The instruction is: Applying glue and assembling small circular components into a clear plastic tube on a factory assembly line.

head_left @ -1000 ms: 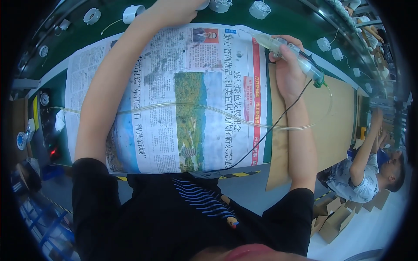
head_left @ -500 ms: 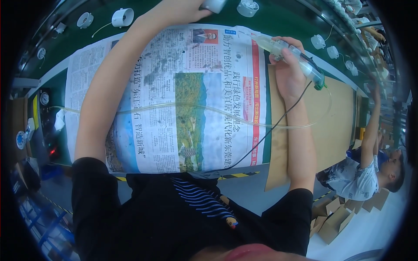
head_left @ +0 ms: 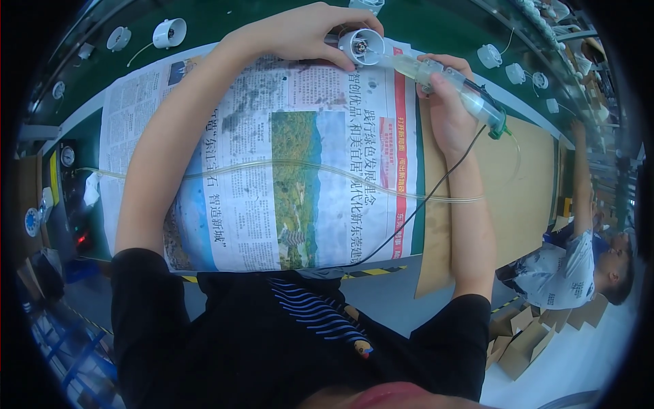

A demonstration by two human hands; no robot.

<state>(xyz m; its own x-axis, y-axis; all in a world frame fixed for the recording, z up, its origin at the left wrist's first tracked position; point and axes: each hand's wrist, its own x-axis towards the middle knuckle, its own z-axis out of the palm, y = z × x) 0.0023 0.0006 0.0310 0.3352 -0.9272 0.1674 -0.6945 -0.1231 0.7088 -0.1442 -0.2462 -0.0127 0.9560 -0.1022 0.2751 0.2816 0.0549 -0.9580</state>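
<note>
Several white, round plastic housings [head_left: 161, 34] are spread at upper left on a green work surface [head_left: 204, 13]. Nearer, a printed newspaper sheet [head_left: 252, 211] is crossed by a clear flexible tube [head_left: 272, 162]. Over its far edge, a white cylindrical plastic part [head_left: 362, 46] is gripped by the left hand [head_left: 306, 33]. Just right, a translucent syringe-shaped dispenser [head_left: 470, 97] is held in the right hand [head_left: 448, 109], its tip at the part; contact cannot be told.
</note>
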